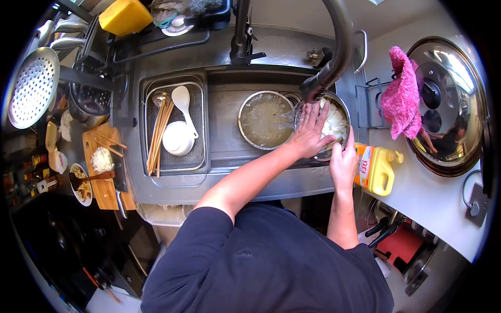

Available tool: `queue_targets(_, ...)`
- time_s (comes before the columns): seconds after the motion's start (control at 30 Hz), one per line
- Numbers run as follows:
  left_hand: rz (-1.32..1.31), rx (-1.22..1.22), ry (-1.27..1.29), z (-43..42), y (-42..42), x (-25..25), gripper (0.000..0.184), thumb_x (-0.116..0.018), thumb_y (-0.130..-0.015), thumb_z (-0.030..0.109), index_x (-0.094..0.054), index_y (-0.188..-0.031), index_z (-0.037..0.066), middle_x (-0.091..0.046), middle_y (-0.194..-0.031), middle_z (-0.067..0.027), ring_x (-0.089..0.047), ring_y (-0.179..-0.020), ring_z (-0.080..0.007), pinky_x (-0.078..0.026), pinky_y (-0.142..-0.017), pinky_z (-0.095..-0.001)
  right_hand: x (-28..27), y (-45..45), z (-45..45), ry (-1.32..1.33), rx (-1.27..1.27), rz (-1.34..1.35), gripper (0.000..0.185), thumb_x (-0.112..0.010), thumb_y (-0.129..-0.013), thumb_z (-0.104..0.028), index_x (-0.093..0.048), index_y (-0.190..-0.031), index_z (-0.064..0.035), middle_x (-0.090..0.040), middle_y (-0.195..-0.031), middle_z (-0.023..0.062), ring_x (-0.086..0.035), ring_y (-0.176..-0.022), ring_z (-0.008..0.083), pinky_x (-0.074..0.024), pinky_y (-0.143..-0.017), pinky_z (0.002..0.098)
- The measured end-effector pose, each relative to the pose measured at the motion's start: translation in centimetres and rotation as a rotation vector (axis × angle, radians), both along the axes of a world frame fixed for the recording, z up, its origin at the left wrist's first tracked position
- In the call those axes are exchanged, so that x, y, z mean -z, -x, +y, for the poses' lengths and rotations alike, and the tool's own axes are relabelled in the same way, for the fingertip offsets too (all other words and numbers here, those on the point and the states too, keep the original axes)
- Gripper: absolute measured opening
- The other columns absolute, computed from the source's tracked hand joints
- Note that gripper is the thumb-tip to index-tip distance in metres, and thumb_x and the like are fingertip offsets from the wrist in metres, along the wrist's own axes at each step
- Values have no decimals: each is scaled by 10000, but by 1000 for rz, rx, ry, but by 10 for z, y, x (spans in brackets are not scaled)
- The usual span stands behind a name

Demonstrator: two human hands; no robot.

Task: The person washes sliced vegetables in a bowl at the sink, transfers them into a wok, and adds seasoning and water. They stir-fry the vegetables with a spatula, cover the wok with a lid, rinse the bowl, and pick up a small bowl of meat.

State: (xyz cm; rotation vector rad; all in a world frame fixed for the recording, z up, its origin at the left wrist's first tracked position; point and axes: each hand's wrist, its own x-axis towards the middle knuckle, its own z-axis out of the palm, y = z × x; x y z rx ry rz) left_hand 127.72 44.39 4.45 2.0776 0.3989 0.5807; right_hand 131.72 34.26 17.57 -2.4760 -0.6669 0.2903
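My right hand point(343, 163) grips the near right rim of a metal bowl point(346, 110), thumb up along its edge. The bowl is tilted to the left and holds white sliced pieces point(336, 124) that I cannot name for sure. My left hand point(313, 128) lies flat across the bowl's left side with fingers stretched out, against the pieces. Water runs from under it into a round metal basin point(265, 120) of cloudy water in the sink point(222, 104). The black faucet point(326, 75) hangs over the bowl and partly hides it.
A wire basket point(195, 156) with chopsticks point(159, 138), a white spoon point(182, 107) and a white bowl point(177, 138) stands at the sink's left. A yellow detergent jug point(383, 169) is beside my right hand. A knife point(121, 201) lies on the cutting board point(96, 190).
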Motion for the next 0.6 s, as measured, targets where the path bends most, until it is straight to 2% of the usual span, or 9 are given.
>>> queue_targets(0.37, -108, -77, -9, -3, 1, 0, 1007, -430, -938, 676, -11, -1585, 28, 59, -1608, -329, 67, -1482, -527, -11, -1199, -568, -13, 9, 7, 63, -64, -80, 607, -515, -898, -153, -402, -1471, 10, -642, -678, 246, -662, -631, 395, -506, -633, 489)
queue_targets(0.47, -129, -85, 2, -3, 1, -1, 1015, -434, -939, 671, -11, -1580, 8, 44, -1601, -344, 69, -1477, -536, -11, -1197, -572, -17, 11, 10, 73, -81, -87, 603, -522, -896, -133, -400, -1465, 28, -655, -734, 270, -666, -666, 414, -509, -652, 489)
queue_targets(0.6, -133, -85, 24, -4, 0, -3, 1015, -444, -943, 654, -13, -1573, -15, 44, -1594, -358, 70, -1474, -541, -10, -1196, -574, -16, 11, 11, 46, -129, -148, 594, -527, -893, -105, -398, -1448, 64, -672, -890, 308, -677, -751, 436, -516, -691, 486)
